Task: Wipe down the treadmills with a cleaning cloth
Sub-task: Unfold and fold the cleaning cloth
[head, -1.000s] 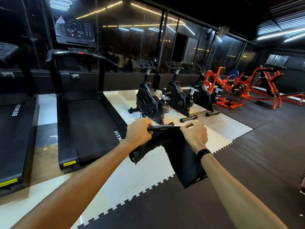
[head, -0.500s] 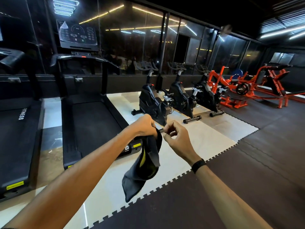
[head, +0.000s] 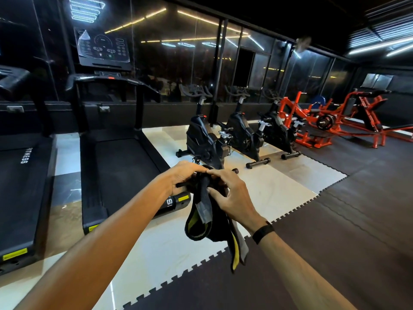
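A dark cleaning cloth [head: 207,224] with a yellow edge hangs bunched in front of me at centre. My left hand [head: 181,177] grips its top from the left. My right hand [head: 232,198] pinches the cloth from the right, fingers curled onto the fabric just below the left hand. Two black treadmills stand ahead on the left: the nearer treadmill [head: 120,171] with its console [head: 104,49] raised on uprights, and a second treadmill [head: 22,193] at the far left edge. Both hands are held in the air, clear of the machines.
Three black exercise bikes [head: 205,142] stand in a row right of the treadmills on pale floor tiles. Orange weight machines [head: 324,124] fill the back right. Dark interlocking rubber mats [head: 335,231] cover the floor on the right and underfoot. Glass walls run behind.
The cloth went from stretched between both hands to hanging from the left hand alone. My right hand has now come back and taken hold of it, and the view has moved closer to the treadmill.
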A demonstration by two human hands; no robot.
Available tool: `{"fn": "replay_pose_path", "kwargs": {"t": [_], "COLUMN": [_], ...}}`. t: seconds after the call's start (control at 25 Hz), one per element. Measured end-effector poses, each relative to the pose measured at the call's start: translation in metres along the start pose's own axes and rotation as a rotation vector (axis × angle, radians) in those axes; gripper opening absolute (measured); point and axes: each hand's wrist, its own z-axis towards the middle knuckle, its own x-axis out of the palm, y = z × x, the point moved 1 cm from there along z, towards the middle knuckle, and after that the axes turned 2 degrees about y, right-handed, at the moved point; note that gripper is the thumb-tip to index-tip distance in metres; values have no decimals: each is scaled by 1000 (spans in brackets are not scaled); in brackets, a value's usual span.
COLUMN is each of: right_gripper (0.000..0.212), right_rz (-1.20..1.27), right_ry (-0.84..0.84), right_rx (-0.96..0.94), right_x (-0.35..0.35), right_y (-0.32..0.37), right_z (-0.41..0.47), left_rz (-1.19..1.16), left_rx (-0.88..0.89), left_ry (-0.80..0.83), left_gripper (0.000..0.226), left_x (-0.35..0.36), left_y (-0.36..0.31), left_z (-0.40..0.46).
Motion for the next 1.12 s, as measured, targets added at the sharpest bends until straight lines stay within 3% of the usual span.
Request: {"fn": "replay_pose_path", "kwargs": {"t": [0.24,0.44,0.72,0.92,1.12], "right_gripper": [46,13,15,16,1], "right_rz": [-67,-3,214,228,204], "right_ry": [74,122,177,17,-2], "right_rx": [10,89,216,287,247], "right_x": [-3,-8,-11,-8,-14], "right_y": [3,2,0,-7,-10], "right_z": [1,5,6,4,9], "left_rz": [-106,-20,79,60,111], "left_rx": [-49,-39,34,109,139], "left_ry": [16,5,11,30,109], "left_gripper": [16,15,10,12,21], "left_x": [8,11,10,5,4], "left_y": [3,13,18,19,12], "left_z": [2,4,5,5,2]}}
